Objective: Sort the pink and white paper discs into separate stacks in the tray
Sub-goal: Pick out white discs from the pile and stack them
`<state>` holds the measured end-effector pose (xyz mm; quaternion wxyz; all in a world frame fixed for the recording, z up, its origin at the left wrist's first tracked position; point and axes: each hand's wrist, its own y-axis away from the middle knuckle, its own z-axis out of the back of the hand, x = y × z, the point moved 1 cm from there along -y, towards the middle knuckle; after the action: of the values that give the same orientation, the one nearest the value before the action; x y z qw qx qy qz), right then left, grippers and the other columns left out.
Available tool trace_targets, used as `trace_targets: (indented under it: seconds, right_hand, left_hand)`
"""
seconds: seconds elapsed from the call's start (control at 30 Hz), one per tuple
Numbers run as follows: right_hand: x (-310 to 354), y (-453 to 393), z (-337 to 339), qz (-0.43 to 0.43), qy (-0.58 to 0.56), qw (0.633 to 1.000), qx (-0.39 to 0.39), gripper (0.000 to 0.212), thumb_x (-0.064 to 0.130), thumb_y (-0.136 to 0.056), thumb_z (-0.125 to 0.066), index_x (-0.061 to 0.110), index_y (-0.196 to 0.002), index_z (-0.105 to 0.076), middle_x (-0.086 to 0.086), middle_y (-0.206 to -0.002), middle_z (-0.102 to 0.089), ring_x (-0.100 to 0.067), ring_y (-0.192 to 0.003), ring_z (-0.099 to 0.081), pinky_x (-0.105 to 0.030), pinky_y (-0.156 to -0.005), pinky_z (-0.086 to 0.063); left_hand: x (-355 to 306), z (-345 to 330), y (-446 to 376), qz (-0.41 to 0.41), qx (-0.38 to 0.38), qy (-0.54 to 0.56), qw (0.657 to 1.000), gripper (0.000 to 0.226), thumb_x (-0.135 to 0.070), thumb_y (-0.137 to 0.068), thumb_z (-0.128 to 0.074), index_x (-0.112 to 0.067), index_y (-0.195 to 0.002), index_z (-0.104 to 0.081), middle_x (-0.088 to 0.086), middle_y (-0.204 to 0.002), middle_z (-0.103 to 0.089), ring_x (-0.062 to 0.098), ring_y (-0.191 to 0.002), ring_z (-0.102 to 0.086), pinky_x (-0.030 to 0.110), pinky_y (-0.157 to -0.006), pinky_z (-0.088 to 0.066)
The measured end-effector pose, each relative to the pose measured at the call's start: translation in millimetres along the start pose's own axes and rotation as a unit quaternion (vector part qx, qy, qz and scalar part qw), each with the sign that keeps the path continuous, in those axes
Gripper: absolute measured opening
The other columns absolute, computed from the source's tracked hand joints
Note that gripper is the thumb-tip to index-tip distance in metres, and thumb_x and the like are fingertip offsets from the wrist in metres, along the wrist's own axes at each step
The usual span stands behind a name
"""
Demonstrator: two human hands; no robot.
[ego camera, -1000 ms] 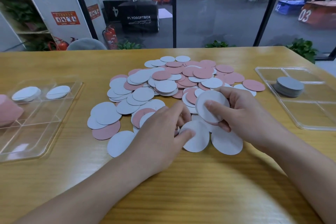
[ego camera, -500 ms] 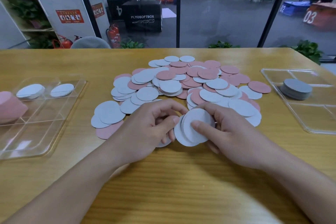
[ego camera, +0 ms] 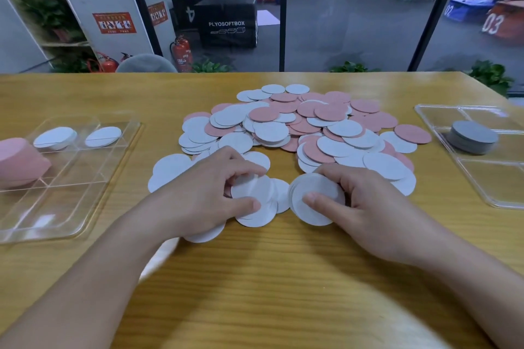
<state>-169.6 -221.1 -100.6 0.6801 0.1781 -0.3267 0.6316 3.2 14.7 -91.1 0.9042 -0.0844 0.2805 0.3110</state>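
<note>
A small stack of white discs is gripped by the right hand, with the thumb laid across the top disc and the fingers curled behind the far edge; the stack is held tilted just above the wooden counter. To its left, a loose cluster of overlapping white discs is held by the left hand, the thumb pressed on the near part of the cluster and the fingers curled over its far edge. The two bunches are just beside each other, nearly touching.

Farther back on the counter, a wide heap of mixed pink and white discs is spread, with more pink ones toward the far right and more white ones toward the left and near side. A clear divided tray is set at the left; two small stacks of white discs are seen in its far compartments, and a pink stack is partly cut off at the left edge of the view. At the right, a second clear tray is placed, and a stack of grey-looking discs is seen inside it.
</note>
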Motion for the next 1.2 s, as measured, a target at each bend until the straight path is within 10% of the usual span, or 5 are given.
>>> trace_targets:
  seconds: [0.33, 0.5, 0.67, 1.0, 1.2]
  right_hand:
    - [1, 1, 2, -0.003, 0.002, 1.0, 0.0, 0.031, 0.051, -0.107, -0.064, 0.022, -0.096, -0.066, 0.001, -0.08, -0.062, -0.012, -0.067, -0.049, -0.033, -0.062, -0.042]
    - [1, 0, 3, -0.002, -0.001, 1.0, -0.01, 0.031, 0.05, -0.106, -0.065, 0.021, -0.097, -0.068, -0.002, -0.082, -0.063, -0.021, -0.072, -0.054, -0.039, -0.065, -0.045]
    - [0, -2, 7, -0.003, -0.023, 1.0, -0.016, 0.035, 0.046, -0.107, -0.065, 0.013, -0.099, -0.068, -0.008, -0.076, -0.056, -0.014, -0.059, -0.044, -0.03, -0.053, -0.036]
    - [5, -1, 19, -0.061, -0.197, 0.978, 0.019, 0.024, 0.036, -0.108, -0.066, 0.014, -0.101, -0.072, -0.029, -0.077, -0.051, -0.023, -0.062, -0.044, -0.027, -0.057, -0.038]
    - [-1, -2, 11, -0.04, -0.145, 0.989, 0.003, 0.024, 0.038, -0.109, -0.066, 0.032, -0.086, -0.065, 0.006, -0.062, -0.051, -0.02, -0.056, -0.045, -0.04, -0.056, -0.038]
  left_hand:
    - [-3, -12, -1, -0.001, -0.031, 0.026, 0.999, 0.067, -0.046, -0.09, -0.084, -0.059, -0.147, -0.052, -0.043, -0.123, -0.05, -0.007, -0.116, -0.052, 0.029, -0.1, -0.05]
    - [-8, -17, -2, 0.003, -0.072, 0.041, 0.997, 0.066, -0.041, -0.085, -0.089, -0.055, -0.143, -0.059, -0.03, -0.116, -0.048, -0.002, -0.104, -0.054, 0.027, -0.091, -0.05]
    - [-13, -15, -6, -0.014, -0.143, 0.139, 0.98, 0.008, -0.028, -0.095, -0.084, -0.035, -0.095, -0.079, -0.01, -0.101, -0.067, 0.016, -0.079, -0.063, 0.037, -0.078, -0.053]
    - [-18, -14, -1, 0.008, -0.121, 0.307, 0.944, 0.028, -0.045, -0.095, -0.082, -0.017, -0.098, -0.084, 0.02, -0.097, -0.076, 0.037, -0.085, -0.07, 0.051, -0.087, -0.056]
    - [-24, -16, 1, -0.008, -0.079, 0.337, 0.938, 0.035, -0.006, -0.093, -0.086, -0.029, -0.119, -0.079, 0.002, -0.112, -0.077, 0.02, -0.093, -0.076, 0.043, -0.097, -0.059]
